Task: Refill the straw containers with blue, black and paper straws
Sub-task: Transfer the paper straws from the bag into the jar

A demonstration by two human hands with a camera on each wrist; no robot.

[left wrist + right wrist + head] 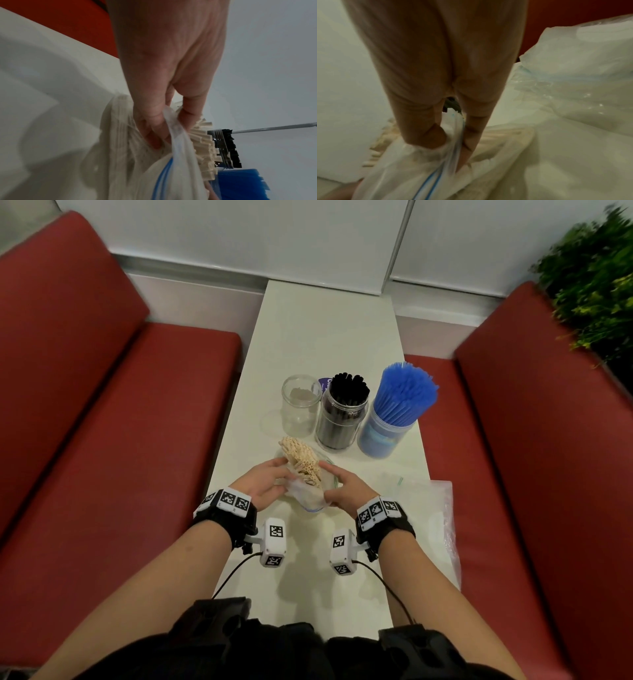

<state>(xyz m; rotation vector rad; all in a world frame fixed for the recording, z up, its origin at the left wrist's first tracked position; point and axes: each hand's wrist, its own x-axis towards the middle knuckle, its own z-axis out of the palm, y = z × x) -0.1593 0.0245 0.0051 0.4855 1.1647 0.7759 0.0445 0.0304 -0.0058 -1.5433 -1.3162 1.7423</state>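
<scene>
The zip bag (pixel 310 495) hides the lower ends of the paper straws (pixel 301 458), a purple label (pixel 324 382) sits mostly behind the black-straw jar (pixel 339 422), and the plant (pixel 596 282) at upper right is blurred.

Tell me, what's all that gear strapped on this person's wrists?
Both forearms are bare, no sleeves. Each wrist carries a black strap band topped with white blocks printed with black-and-white square codes. A small white boxy camera unit juts from each band, and a thin black cable trails back toward the body.

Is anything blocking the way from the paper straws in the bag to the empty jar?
Nothing visible on the table does. The empty jar stands open just beyond the paper straws. Only the zip bag, gripped by both hands, is still wrapped around their lower ends.
</scene>
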